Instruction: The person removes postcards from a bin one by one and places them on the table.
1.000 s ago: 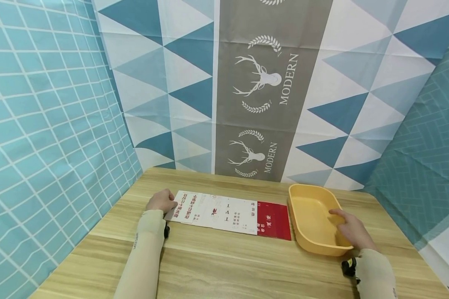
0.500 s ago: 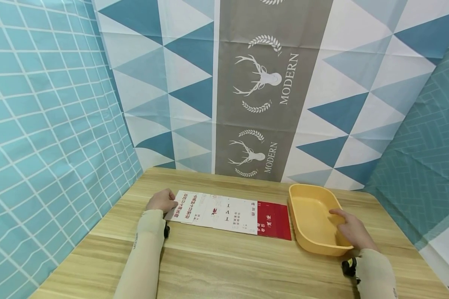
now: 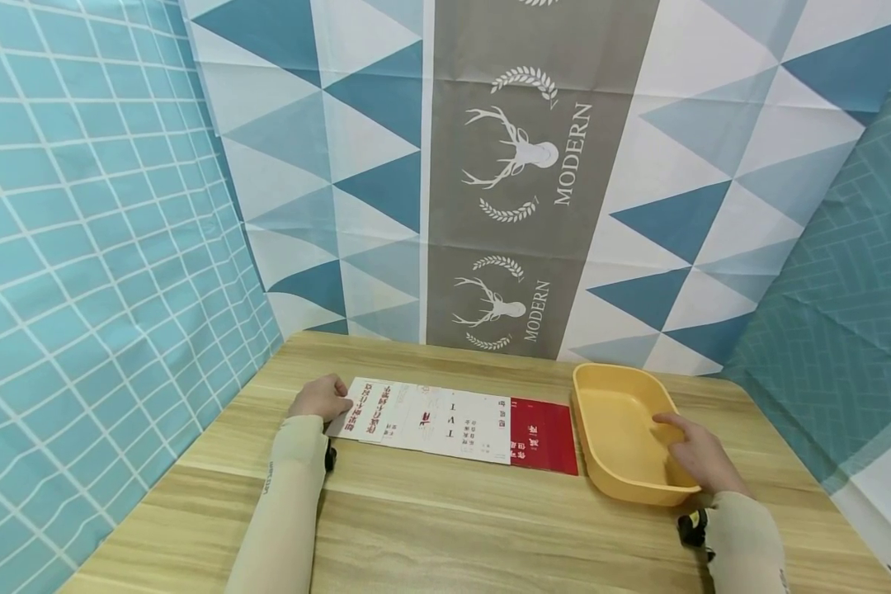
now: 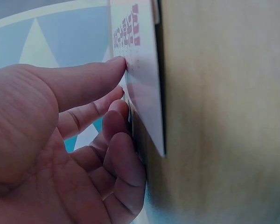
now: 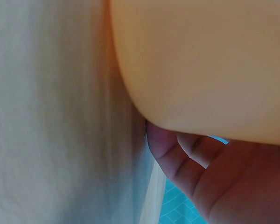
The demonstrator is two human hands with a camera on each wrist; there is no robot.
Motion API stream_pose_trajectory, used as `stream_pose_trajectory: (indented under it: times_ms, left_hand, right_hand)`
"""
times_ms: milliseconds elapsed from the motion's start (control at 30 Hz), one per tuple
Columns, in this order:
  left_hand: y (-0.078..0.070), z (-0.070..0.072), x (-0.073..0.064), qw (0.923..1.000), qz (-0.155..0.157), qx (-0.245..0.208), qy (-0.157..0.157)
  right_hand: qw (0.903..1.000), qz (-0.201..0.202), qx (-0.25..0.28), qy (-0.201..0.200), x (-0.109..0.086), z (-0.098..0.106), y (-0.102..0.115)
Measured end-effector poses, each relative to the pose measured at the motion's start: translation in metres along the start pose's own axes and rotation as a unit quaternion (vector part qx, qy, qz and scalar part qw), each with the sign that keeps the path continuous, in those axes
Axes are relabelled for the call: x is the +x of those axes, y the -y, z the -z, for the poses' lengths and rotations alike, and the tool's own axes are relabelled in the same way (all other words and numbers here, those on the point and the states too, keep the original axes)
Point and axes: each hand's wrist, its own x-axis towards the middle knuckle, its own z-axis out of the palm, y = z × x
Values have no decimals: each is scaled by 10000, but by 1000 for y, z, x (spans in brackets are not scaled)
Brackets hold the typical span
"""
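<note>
A row of overlapping printed paper cards lies on the wooden table in the head view. White cards [image 3: 445, 425] make up most of it, and a red card [image 3: 545, 437] ends it at the right. My left hand [image 3: 319, 398] pinches the left end of the leftmost white card [image 4: 147, 88]; its thumb lies at the edge in the left wrist view, fingers curled beside and below. A yellow plastic basin [image 3: 624, 404] stands just right of the red card. My right hand [image 3: 704, 460] grips its right rim, thumb side inside the basin, other fingers [image 5: 179, 165] under the outer wall.
The wood-grain table [image 3: 431, 528] runs up to a patterned cloth backdrop [image 3: 505, 206] with deer prints. A blue tiled sheet [image 3: 104, 247] hangs along the left side, and a teal sheet [image 3: 846, 272] along the right.
</note>
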Motion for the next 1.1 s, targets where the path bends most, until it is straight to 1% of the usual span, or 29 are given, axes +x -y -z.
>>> stream_pose_trajectory:
  times_ms: [367, 600, 767, 933, 1100]
  left_hand:
    - [0, 1, 0, 10000, 0, -53, 31]
    - [1, 3, -1, 9997, 3, -246, 76]
    - [0, 6, -6, 9996, -88, -273, 63]
    - [-1, 7, -4, 9994, -124, -310, 65]
    - [-2, 10, -5, 9995, -95, -276, 93]
  right_hand:
    - [10000, -65, -31, 50, 0, 1, 2]
    - [10000, -64, -10, 55, 0, 2, 3]
    - [9999, -85, -58, 77, 1, 4, 3]
    - [9999, 18, -153, 34, 1, 6, 0]
    - [9999, -113, -111, 48, 1, 7, -2]
